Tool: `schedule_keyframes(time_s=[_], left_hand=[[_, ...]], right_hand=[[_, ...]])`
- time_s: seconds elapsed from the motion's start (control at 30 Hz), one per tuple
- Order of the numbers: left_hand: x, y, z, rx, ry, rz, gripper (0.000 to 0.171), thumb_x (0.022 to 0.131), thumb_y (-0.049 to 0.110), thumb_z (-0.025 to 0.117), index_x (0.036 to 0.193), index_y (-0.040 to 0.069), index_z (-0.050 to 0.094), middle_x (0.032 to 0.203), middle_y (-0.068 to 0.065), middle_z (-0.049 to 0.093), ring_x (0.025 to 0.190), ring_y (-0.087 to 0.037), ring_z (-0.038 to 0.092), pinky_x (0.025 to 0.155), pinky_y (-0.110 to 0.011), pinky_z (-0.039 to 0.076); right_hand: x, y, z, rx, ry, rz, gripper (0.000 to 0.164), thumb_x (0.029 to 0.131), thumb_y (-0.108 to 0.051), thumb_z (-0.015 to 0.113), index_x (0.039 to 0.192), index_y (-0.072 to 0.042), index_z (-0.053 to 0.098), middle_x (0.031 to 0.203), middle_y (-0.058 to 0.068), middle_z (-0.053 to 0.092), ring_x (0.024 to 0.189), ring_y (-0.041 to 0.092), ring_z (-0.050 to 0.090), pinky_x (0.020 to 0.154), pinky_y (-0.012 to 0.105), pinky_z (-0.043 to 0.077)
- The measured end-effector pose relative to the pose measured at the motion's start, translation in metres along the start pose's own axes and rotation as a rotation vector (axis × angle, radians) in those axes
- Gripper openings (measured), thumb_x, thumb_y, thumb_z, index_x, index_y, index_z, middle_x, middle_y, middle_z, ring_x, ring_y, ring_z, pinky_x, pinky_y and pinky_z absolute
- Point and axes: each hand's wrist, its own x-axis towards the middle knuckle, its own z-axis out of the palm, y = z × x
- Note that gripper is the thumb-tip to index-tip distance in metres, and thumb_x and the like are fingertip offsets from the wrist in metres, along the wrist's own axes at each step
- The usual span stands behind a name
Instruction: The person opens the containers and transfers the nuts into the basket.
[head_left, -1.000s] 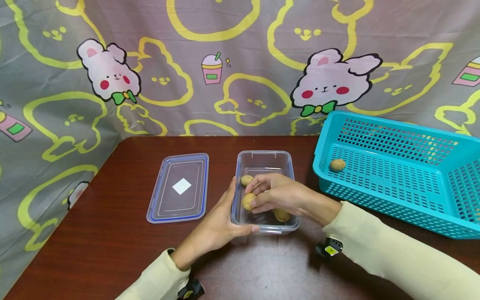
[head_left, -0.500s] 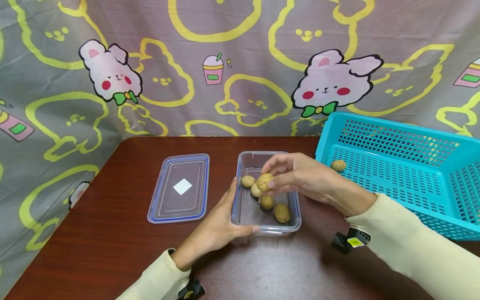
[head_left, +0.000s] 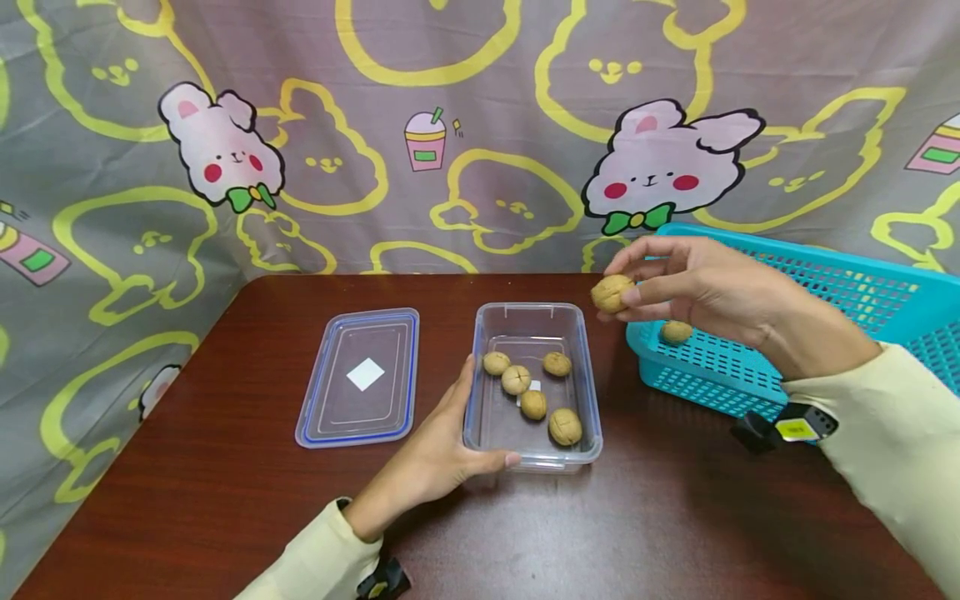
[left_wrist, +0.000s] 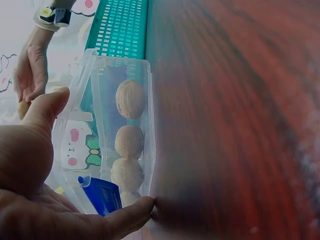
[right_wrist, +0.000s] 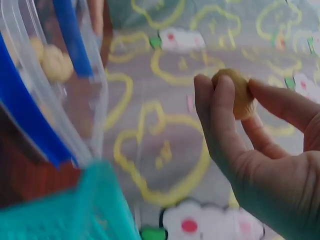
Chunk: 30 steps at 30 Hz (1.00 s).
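Observation:
A walnut (head_left: 612,294) is pinched between the thumb and fingertips of my right hand (head_left: 705,287), in the air between the plastic container and the teal basket. It also shows in the right wrist view, where the same walnut (right_wrist: 240,97) sits at the fingertips. The clear container (head_left: 595,400) stands uncovered on the table, with several walnuts (head_left: 566,427) lying apart or touching on its floor. My left hand (head_left: 438,450) rests against its near left corner, straight fingers along the left side and thumb across the front rim. One walnut (head_left: 677,332) lies in the basket.
The teal perforated basket (head_left: 693,398) stands at the right, partly behind my right arm. A clear lid (head_left: 390,417) with a blue seal and a white label lies flat left of the container. A patterned curtain (head_left: 510,108) hangs behind the table.
My right hand has lifted a walnut out of the container and carried it up and right, toward the basket. The left hand and container stay in place.

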Motion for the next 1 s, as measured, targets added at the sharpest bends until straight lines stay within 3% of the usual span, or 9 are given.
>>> schedule_keyframes(time_s=[0.27,0.37,0.53,0.63,0.83,1.0], left_hand=[[0.000,0.000,0.000,0.003,-0.004,-0.003,0.132,0.077,0.037,0.095,0.170,0.023,0.001,0.176,-0.012,0.014,0.160,-0.030,0.022,0.129,-0.054,0.024],[0.000,0.000,0.000,0.004,-0.001,-0.004,0.132,0.078,0.036,0.095,0.170,0.023,0.001,0.176,-0.012,0.015,0.159,-0.030,0.022,0.129,-0.055,0.024],[0.000,0.001,0.000,0.000,0.002,0.000,0.132,0.077,0.034,0.095,0.170,0.022,0.002,0.176,-0.012,0.015,0.159,-0.029,0.023,0.129,-0.054,0.024],[0.000,0.001,-0.001,0.002,0.001,0.002,0.132,0.077,0.035,0.095,0.170,0.022,0.001,0.176,-0.012,0.015,0.159,-0.029,0.022,0.129,-0.054,0.024],[-0.001,0.000,0.000,0.001,0.000,0.009,0.133,0.077,0.036,0.095,0.170,0.021,0.001,0.176,-0.011,0.014,0.159,-0.029,0.022,0.129,-0.053,0.024],[0.000,0.000,0.000,0.005,0.000,0.012,0.132,0.077,0.036,0.095,0.170,0.021,0.001,0.176,-0.011,0.014,0.159,-0.029,0.022,0.129,-0.053,0.024]], right_hand=[[-0.002,0.012,-0.077,0.177,-0.046,-0.029,0.032,0.105,0.008,0.048,0.122,-0.008,0.070,0.124,0.011,0.071,0.109,0.028,0.073,0.096,0.037,0.062],[-0.003,0.019,-0.102,0.230,-0.006,-0.008,0.036,0.106,0.009,0.045,0.122,-0.009,0.071,0.124,0.009,0.070,0.108,0.027,0.073,0.094,0.038,0.062],[-0.004,0.031,-0.130,0.282,0.137,0.066,0.035,0.106,0.007,0.047,0.116,-0.012,0.075,0.120,0.006,0.069,0.105,0.026,0.074,0.090,0.037,0.064],[-0.003,0.039,-0.140,0.296,0.138,0.099,0.034,0.107,0.005,0.047,0.113,-0.012,0.075,0.117,0.005,0.072,0.104,0.026,0.075,0.090,0.036,0.063],[0.005,0.056,-0.153,0.177,0.075,0.126,0.034,0.109,0.002,0.046,0.109,-0.015,0.076,0.116,0.001,0.074,0.103,0.022,0.075,0.092,0.035,0.063],[0.010,0.066,-0.154,0.019,0.122,0.199,0.031,0.109,-0.003,0.050,0.104,-0.021,0.076,0.113,-0.003,0.069,0.103,0.019,0.076,0.092,0.034,0.063]])
